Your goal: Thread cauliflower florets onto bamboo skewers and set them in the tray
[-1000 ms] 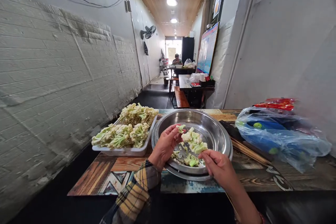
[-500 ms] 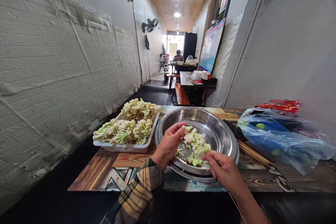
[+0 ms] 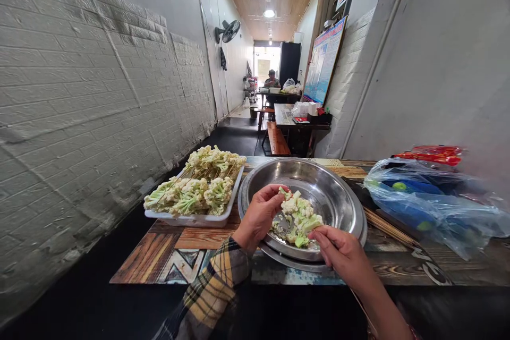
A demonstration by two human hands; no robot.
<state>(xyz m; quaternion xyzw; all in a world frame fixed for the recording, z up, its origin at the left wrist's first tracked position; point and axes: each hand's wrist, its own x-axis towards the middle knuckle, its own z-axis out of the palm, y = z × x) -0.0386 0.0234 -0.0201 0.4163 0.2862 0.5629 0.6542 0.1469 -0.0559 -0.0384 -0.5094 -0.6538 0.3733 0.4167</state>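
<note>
While over bowl (image 3: 338,180), left hand (image 3: 258,218), right hand (image 3: 342,255) fingertips-first on cauliflower florets (image 3: 298,212).

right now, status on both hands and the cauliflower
Left hand and right hand pinch white-green cauliflower florets over round steel basin. White plastic tray beside it. Nothing blocking.

The skewered cauliflower florets (image 3: 299,213) are white and pale green. The round steel bowl (image 3: 337,191) is shiny silver, the rectangular plastic tray (image 3: 191,219) white, the cloth sleeve (image 3: 215,287) yellow-and-dark plaid, the crinkled plastic bag (image 3: 432,204) translucent blue, and the wooden table (image 3: 175,261) brown-grained with geometric motifs.
</note>
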